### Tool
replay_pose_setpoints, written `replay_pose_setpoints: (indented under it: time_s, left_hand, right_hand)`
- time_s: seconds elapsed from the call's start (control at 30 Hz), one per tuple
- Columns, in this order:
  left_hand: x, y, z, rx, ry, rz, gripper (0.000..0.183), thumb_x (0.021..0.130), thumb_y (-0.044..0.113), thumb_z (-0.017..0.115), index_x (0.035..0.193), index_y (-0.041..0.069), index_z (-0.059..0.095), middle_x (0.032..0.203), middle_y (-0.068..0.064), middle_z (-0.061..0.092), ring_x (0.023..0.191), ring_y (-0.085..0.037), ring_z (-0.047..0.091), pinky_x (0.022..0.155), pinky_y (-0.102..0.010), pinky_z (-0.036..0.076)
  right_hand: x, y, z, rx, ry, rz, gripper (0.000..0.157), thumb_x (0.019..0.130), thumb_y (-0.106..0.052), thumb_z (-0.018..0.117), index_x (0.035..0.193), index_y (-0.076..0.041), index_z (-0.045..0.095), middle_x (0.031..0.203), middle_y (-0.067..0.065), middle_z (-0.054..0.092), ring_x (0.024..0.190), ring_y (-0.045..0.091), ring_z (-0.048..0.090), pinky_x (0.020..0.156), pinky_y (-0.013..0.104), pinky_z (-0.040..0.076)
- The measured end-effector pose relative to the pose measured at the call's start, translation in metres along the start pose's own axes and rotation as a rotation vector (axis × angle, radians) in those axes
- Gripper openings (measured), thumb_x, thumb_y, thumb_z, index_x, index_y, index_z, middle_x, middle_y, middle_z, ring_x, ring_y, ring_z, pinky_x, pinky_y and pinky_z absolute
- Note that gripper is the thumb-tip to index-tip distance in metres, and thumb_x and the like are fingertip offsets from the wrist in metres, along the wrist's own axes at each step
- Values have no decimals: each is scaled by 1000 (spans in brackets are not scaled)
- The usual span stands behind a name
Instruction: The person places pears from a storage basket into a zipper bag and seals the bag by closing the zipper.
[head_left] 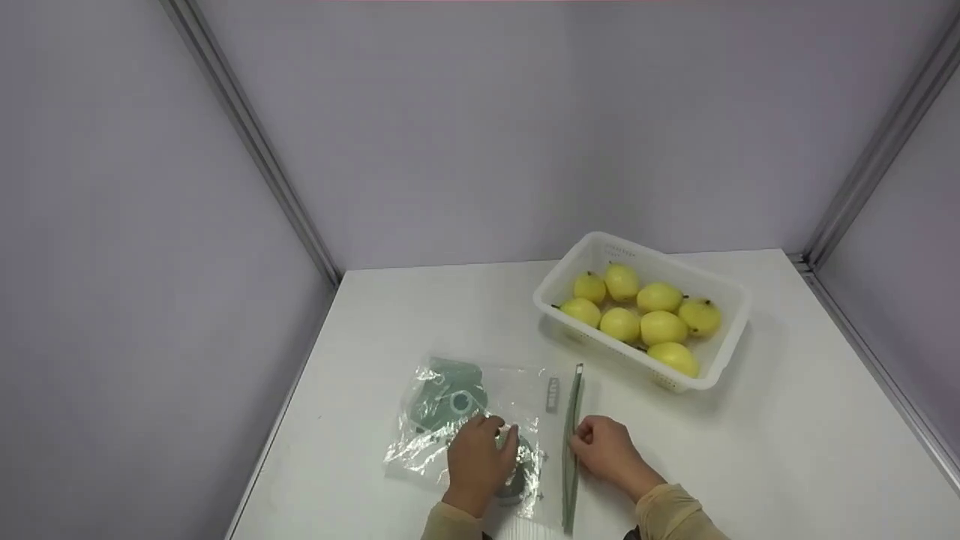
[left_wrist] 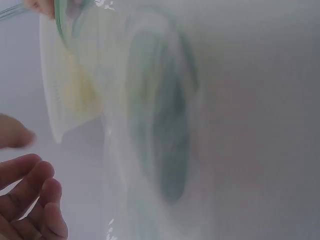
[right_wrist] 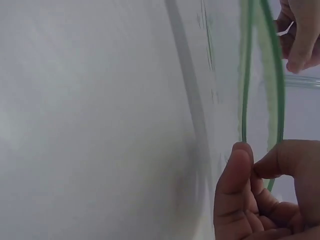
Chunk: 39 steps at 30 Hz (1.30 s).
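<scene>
Evidently, the bag lies nearer us than the basket, mostly left of it. Our right hand pinches the green mouth; our left hand is empty, fingers and thumb apart. We would best part the lips gently. The mouth faces the basket's side, its long axis running towards us.

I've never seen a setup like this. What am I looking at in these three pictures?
No robot shows here, just a person's two bare hands. The wide picture comes from a camera on the head, looking down; the close ones come from cameras worn on each wrist. On the white table stands a white basket of yellow fruit, and a clear plastic bag with green areas lies nearer. The right hand pinches the bag's green edge; the left hand is over the bag, apparently holding nothing.
</scene>
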<state>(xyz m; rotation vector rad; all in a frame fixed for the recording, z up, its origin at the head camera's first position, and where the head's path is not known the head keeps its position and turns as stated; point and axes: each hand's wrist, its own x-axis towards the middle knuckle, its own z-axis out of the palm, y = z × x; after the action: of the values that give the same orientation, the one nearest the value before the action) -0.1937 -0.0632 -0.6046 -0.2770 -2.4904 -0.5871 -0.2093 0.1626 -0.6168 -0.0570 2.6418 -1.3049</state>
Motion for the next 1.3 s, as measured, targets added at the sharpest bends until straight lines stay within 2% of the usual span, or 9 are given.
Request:
replay_pose_setpoints:
  time_s: [0.13,0.27,0.43,0.67,0.77,0.9,1.03,1.17,1.3]
  left_hand:
    - [-8,14,7,-19,-89,7,40,78,52,71,88,13,72,77,4,64,67,-12,60,55,-28,49]
    - [-14,28,13,-36,-127,59,47,73,59,72,90,15,71,76,7,61,65,-10,56,51,-23,43]
    - [-18,38,18,-38,-156,92,40,71,51,75,88,15,71,72,9,58,61,-7,53,49,-20,39]
    - [-19,37,15,-26,-218,50,13,77,25,71,84,14,69,67,9,58,55,-4,49,49,-21,39]
    - [-18,34,11,-10,-178,31,9,74,17,71,82,13,69,67,7,58,55,-6,52,49,-23,42]
    - [-15,25,5,28,-51,42,8,72,11,70,80,10,70,68,3,61,57,-10,56,51,-25,47]
    - [-9,16,1,84,61,57,6,74,11,70,79,8,71,70,1,59,59,-10,55,53,-24,48]
    - [-4,9,-4,128,119,58,6,76,11,71,79,6,72,70,1,57,61,-10,53,51,-23,47]
    - [0,5,-6,174,175,111,4,74,11,73,75,8,72,70,-1,61,62,-15,56,53,-29,48]
  right_hand:
    - [-2,-1,4,15,-33,-39,7,84,-17,59,81,-11,60,64,-3,60,54,11,58,48,27,47]
    - [-3,-2,6,63,-60,-60,7,86,-16,58,84,-11,62,70,-3,61,58,11,60,51,26,50]
    - [-2,-5,7,143,-87,-79,9,88,-14,58,85,-8,63,72,0,62,60,12,63,54,27,53]
    - [-3,-7,8,176,-110,-112,9,89,-15,59,86,-7,63,72,0,62,62,12,63,54,26,54]
    - [-4,-6,7,154,-76,-119,8,88,-13,59,83,-8,62,70,-1,62,59,12,62,52,26,52]
    - [-6,-3,5,110,-40,-101,8,87,-12,59,80,-9,61,67,-1,60,56,11,61,49,26,50]
    - [-6,1,3,49,-29,-74,9,88,-14,58,80,-10,61,68,-1,58,56,11,60,49,25,48]
    - [-6,3,1,-12,-4,-61,7,86,-15,59,79,-12,61,68,-3,57,59,10,56,52,25,46]
    - [-6,4,2,-44,10,-60,8,84,-16,61,77,-13,61,67,-4,56,62,11,53,54,25,43]
